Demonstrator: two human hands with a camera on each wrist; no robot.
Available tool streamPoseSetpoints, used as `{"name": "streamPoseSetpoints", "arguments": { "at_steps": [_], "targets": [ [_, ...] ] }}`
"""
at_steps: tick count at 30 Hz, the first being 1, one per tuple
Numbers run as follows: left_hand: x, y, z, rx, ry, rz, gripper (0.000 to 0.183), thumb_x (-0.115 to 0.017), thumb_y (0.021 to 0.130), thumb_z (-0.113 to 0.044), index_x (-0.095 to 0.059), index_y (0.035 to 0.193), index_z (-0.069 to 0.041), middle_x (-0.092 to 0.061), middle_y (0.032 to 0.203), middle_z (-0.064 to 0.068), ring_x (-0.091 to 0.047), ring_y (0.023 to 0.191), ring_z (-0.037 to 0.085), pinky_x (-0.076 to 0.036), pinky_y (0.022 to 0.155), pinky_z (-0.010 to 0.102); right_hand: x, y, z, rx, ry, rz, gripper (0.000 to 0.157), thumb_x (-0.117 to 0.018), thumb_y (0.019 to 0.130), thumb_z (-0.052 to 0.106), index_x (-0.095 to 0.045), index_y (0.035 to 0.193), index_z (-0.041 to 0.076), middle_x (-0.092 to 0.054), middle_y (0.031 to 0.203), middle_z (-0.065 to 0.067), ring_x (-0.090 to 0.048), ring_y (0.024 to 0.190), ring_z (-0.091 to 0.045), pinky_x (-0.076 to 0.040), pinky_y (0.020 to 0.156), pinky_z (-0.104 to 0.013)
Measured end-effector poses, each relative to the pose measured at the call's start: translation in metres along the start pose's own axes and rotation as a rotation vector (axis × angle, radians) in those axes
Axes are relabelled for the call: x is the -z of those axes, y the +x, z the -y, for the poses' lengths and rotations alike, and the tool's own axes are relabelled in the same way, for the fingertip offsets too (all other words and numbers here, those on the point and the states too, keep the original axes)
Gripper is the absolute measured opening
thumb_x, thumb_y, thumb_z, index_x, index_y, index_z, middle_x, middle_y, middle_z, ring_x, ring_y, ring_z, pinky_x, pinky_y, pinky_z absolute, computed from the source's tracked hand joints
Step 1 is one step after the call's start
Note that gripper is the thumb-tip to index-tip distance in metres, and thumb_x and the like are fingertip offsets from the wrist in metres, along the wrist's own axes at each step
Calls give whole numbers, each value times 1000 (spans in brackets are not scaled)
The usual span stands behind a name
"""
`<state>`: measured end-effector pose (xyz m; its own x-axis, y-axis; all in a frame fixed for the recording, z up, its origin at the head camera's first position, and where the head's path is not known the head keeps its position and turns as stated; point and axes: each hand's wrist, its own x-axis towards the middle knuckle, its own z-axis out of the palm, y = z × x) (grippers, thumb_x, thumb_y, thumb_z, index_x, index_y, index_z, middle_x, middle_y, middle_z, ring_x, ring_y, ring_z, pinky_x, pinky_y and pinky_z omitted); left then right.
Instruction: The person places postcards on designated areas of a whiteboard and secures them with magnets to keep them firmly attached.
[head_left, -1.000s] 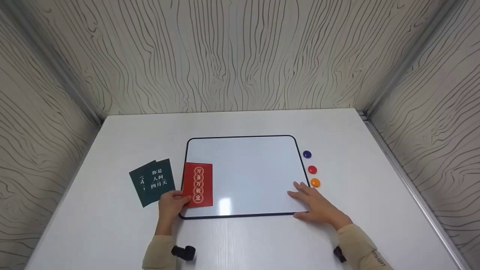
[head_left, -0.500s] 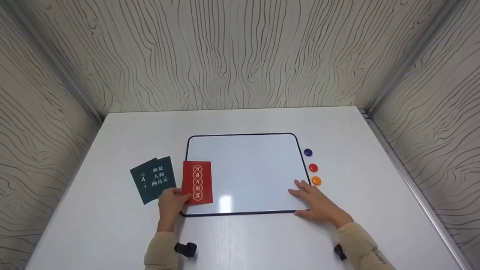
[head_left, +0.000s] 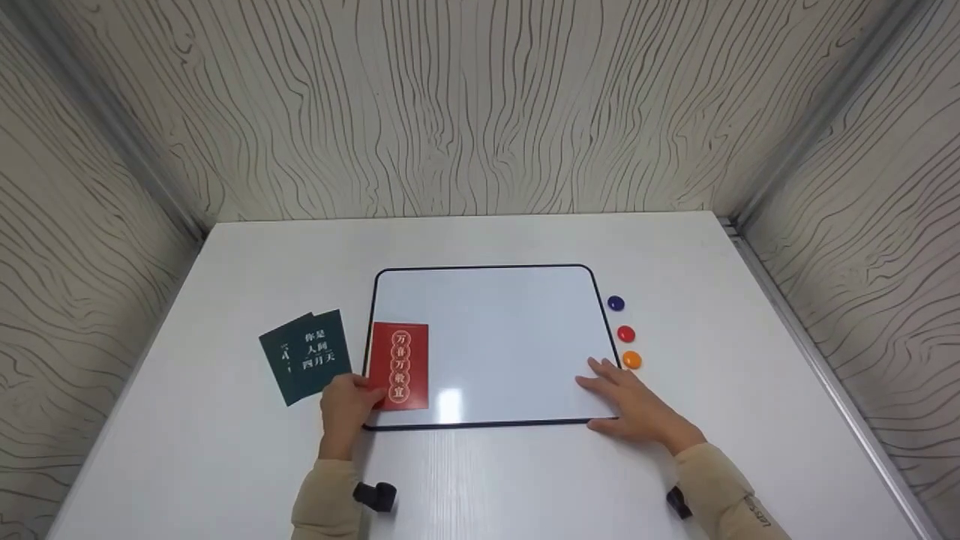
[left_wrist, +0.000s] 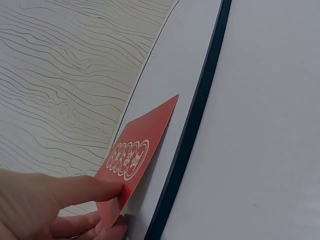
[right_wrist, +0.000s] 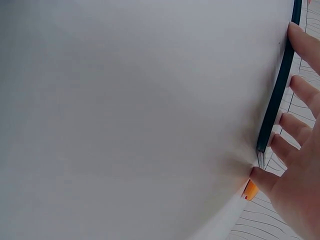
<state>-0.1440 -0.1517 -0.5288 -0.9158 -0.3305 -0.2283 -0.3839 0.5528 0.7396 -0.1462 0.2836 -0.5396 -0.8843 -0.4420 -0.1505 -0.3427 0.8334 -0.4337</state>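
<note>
A red card (head_left: 414, 367) with gold-ringed Chinese characters overlaps the left edge of a black-framed whiteboard (head_left: 502, 337). My left hand (head_left: 346, 409) pinches its lower left corner, thumb on top and fingers beneath. The left wrist view shows this red card (left_wrist: 137, 132) lifted and tilted, its far end raised. At the board's lower right corner my right hand (head_left: 637, 409) rests with fingers spread; in the right wrist view those fingertips lie along the dark frame (right_wrist: 275, 100). Two dark green cards (head_left: 334, 334) with white writing overlap each other just left of the left hand.
Right of the board, a dark blue disc (head_left: 616, 303), a red disc (head_left: 626, 334) and an orange disc (head_left: 632, 360) form a short column on the white table (head_left: 480, 487). Wood-patterned panels (head_left: 465, 112) enclose the table at the back and both sides.
The red card has moved slightly left and then back right with my left hand, still in its pinch. My right hand has stayed at the board's corner. The head view has shifted a little.
</note>
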Motion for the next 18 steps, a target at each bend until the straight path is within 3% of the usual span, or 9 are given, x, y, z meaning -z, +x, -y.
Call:
{"name": "streamPoseSetpoints", "arguments": {
  "at_steps": [7, 18],
  "targets": [
    [0, -1, -3, 13, 8, 7, 28, -72, 84, -13, -67, 102, 8, -71, 93, 23, -64, 75, 23, -56, 65, 31, 0, 0, 1, -19, 6, 8, 65, -71, 85, 38, -45, 144, 26, -30, 160, -8, -23, 148, -38, -30, 115, -61],
    [-7, -2, -4, 6, 61, -39, 28, -72, 84, -15, -66, 100, 7, -72, 92, 22, -66, 77, 26, -58, 70, 37, -1, 0, 1, -15, -3, 2, 65, -70, 85, 39, -45, 144, 26, -30, 160, -8, -24, 148, -38, -30, 116, -61]
  ]
}}
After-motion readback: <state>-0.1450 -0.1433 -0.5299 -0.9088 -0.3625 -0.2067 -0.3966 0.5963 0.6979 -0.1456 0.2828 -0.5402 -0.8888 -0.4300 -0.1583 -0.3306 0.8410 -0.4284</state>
